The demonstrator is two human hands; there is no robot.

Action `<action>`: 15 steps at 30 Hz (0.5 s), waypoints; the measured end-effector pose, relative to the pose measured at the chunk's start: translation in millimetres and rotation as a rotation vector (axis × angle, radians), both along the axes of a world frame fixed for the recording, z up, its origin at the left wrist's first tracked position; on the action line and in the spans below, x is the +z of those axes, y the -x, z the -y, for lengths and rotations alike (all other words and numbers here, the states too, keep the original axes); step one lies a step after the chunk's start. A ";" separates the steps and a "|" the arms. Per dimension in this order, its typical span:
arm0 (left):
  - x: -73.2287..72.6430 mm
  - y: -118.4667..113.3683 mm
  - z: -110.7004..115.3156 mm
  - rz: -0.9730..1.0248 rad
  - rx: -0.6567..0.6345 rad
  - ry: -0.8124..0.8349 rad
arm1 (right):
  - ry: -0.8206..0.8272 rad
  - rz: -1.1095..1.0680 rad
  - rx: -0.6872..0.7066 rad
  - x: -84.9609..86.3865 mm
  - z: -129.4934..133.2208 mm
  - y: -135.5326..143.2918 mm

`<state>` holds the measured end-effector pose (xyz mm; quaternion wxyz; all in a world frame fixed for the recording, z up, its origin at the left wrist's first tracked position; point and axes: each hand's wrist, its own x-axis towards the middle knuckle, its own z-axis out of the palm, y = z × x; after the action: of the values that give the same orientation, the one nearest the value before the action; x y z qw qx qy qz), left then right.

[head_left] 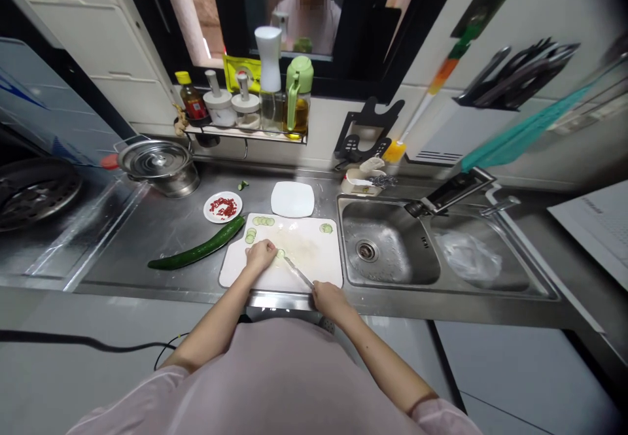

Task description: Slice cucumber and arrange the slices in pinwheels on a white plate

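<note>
Two bare hands at work over our white cutting board point(314, 255), and they're doing very different jobs. Our right hand point(331, 301), at about 4 o'clock from the board's middle, is wrapped snugly around the handle of a knife point(300, 273), blade aimed up toward 10 o'clock. Its tip sits right by a pale green cucumber slice point(280, 253) near mid-board; can't tell if they touch. Our left hand point(261, 254), over at 9 o'clock, has its fingers curled and bunched together, tips just beside that slice. Whether it's pinching anything, we honestly can't tell.

More slices lie on the board: an overlapping row point(263, 221) at 11 o'clock, a short stack point(250, 235) at 10 and a small pile point(326, 228) at 2. Off the board we've got a long whole cucumber point(196, 253) at 9 o'clock, plus a small white plate point(207, 208) of chopped red bits point(224, 208) at 10.
</note>
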<state>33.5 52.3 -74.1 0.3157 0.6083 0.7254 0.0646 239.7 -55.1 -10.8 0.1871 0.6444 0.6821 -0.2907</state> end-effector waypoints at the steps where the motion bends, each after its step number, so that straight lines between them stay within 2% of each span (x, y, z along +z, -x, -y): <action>1: 0.1 -0.9 2.9 0.003 -0.010 -0.009 | -0.003 -0.001 -0.002 -0.6 2.4 -2.7; 7: -0.3 -9.1 15.5 -0.056 -0.078 -0.089 | -0.056 -0.090 -0.063 -8.3 13.0 -27.1; 11: 1.3 -14.9 18.1 -0.057 -0.054 -0.147 | -0.092 -0.142 -0.137 -12.5 15.0 -40.7; 15: 2.7 -15.8 20.0 0.046 -0.006 -0.128 | -0.100 -0.159 -0.172 -10.8 10.7 -43.8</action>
<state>49.2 32.3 -71.4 0.2929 0.6278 0.7104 0.1240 283.5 -65.9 -21.6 0.0742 0.6839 0.6508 -0.3214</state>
